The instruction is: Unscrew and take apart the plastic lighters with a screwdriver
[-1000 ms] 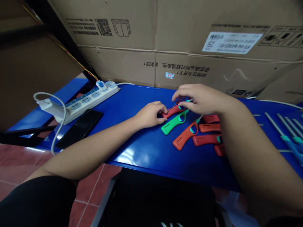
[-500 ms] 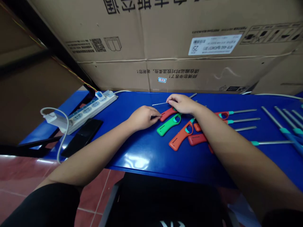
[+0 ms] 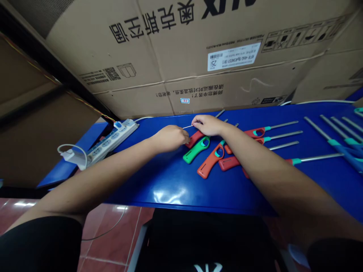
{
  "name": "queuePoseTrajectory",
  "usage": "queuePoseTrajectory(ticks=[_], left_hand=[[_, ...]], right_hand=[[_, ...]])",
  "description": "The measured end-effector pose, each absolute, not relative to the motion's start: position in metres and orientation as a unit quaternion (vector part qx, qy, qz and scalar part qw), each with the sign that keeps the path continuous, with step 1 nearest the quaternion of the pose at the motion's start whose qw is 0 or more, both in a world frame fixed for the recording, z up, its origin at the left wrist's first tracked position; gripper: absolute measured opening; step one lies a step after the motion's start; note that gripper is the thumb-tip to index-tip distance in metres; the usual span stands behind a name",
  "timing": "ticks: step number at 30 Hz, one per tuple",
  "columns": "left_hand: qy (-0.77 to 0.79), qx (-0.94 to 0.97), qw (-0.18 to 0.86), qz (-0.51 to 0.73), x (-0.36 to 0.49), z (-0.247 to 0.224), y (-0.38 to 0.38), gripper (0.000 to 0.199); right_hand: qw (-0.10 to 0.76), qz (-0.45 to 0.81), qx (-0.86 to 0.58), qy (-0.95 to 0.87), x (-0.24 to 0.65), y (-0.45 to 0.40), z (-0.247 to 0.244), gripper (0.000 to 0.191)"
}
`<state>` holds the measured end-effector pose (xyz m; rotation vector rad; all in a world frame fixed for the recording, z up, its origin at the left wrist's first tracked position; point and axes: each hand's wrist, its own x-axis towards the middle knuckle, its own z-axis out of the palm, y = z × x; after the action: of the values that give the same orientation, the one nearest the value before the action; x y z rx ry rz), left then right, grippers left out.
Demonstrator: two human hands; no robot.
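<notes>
My right hand (image 3: pixel 208 125) pinches a thin pale stick (image 3: pixel 188 127) between thumb and fingertips, with the stick pointing left. My left hand (image 3: pixel 171 138) has its fingers closed at the handle end of a red long-necked lighter (image 3: pixel 195 139); the stick's far end goes behind this hand. The red lighter's metal neck reaches out beyond my right hand. Just in front lies a green lighter (image 3: pixel 195 150), then an orange lighter (image 3: pixel 210 160) with a turquoise trigger. Another red lighter (image 3: pixel 229 163) is partly under my right forearm.
Several red lighters (image 3: pixel 256 133) lie right of my right arm, and blue ones (image 3: pixel 344 151) at the far right. A white power strip (image 3: pixel 109 141) with plugs sits on the left. A large cardboard box (image 3: pixel 147 75) stands behind the blue table (image 3: pixel 170 189).
The view has shifted. My left hand has come closer to the stick and now covers its far end. The dark phone-like object on the left is now hidden behind my left forearm.
</notes>
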<state>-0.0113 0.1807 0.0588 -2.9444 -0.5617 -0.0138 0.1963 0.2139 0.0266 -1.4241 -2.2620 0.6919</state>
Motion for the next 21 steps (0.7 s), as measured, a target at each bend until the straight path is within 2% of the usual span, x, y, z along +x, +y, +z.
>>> queuePoseTrajectory(ticks=[4, 12, 21], left_hand=[[-0.141, -0.982, 0.110, 0.066, -0.006, 0.063, 0.183, 0.020], [-0.081, -0.985, 0.118, 0.097, 0.000, 0.070, 0.183, 0.022], [-0.062, -0.991, 0.106, 0.046, -0.003, 0.065, 0.183, 0.025]], right_hand=[[0.181, 0.240, -0.507, -0.808, 0.198, 0.213, 0.030, 0.022], [0.168, 0.228, -0.513, -0.810, 0.198, 0.215, 0.029, 0.022], [0.156, 0.220, -0.519, -0.811, 0.198, 0.213, 0.029, 0.022]])
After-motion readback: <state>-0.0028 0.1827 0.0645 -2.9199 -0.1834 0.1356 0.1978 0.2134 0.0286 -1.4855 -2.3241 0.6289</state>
